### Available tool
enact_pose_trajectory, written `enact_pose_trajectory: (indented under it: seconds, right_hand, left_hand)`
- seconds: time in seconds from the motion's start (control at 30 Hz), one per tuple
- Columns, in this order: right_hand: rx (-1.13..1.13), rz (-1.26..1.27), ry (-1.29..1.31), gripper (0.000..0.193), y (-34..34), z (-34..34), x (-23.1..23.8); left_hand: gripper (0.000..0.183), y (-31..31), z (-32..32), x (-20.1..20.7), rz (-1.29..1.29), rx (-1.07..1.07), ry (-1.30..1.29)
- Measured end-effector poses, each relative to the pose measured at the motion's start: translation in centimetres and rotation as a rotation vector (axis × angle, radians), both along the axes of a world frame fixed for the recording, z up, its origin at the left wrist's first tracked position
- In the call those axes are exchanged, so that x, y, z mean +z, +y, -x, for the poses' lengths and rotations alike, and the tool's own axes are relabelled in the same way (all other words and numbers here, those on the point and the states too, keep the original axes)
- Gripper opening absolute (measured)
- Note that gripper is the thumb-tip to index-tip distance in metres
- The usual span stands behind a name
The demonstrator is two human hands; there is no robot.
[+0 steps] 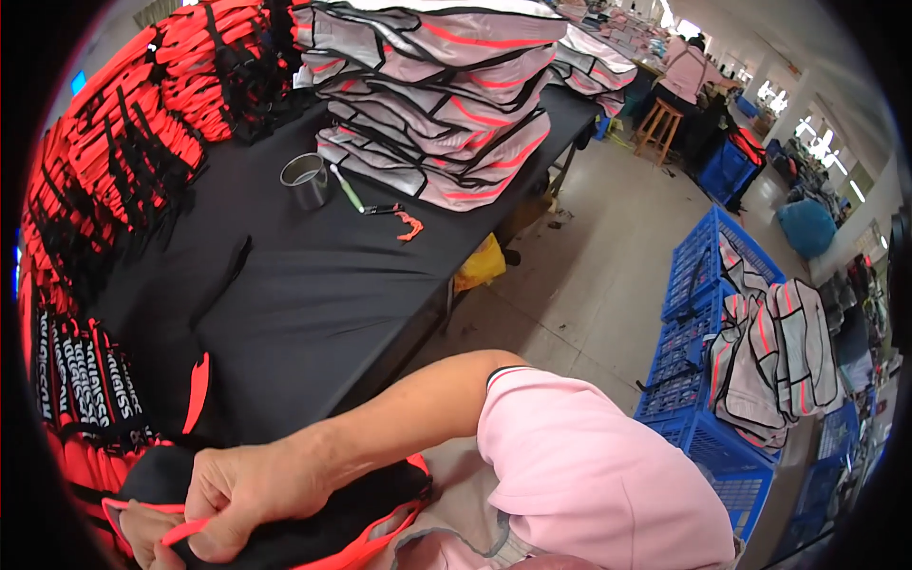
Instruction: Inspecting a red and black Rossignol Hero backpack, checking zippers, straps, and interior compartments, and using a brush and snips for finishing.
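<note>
A black fabric piece [366,508] with bright red-orange edging lies close in front of me at the lower edge. My right hand [256,489] is closed, pinching a strip of the red-orange edging between thumb and bent fingers. Just left of it and lower, my left hand [144,530] is closed on the edge of the same piece; my right hand and the lower rim of the picture hide part of it. A loose red-orange strip [198,391] rests on the black-covered table [313,294] beyond my hands.
Piles of red-orange pieces with black straps [123,152] line the table's left side. A tall stack of pale pink-grey pieces [437,104] stands at the back, near a metal cup [306,182] and a green-handled tool [348,190]. Blue crates [689,351] stand right; a person [692,71] works farther off.
</note>
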State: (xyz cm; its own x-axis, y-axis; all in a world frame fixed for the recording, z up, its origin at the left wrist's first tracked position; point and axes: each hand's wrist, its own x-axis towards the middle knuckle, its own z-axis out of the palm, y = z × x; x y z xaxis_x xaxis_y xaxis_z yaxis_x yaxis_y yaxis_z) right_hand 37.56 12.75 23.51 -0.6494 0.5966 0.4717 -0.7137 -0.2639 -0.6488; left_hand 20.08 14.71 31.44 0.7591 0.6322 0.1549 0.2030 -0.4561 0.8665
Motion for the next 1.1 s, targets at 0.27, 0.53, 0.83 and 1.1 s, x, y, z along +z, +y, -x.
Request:
enact_pose_trajectory:
  seconds: [0.27, 0.53, 0.83, 1.1]
  right_hand:
    - [-1.285, -0.651, -0.389, 0.037, 7.4, -2.6, 2.7]
    - [-0.847, -0.299, -0.495, 0.025, 8.7, -4.3, 1.2]
    - [-0.894, -0.301, -0.55, 0.025, 8.8, -4.8, 1.9]
    - [-0.852, -0.328, -0.501, 0.023, 8.5, -4.5, 2.3]
  left_hand:
    - [0.081, 2.6, -0.4, -0.3, 0.243, 0.364, 0.115]
    - [0.05, 1.4, -3.2, -1.9, 0.509, 0.271, -0.222]
    - [0.052, 4.4, -2.7, 2.5, 0.376, 0.3, 0.21]
    - [0.053, 2.5, -3.7, -1.6, 0.586, 0.25, -0.216]
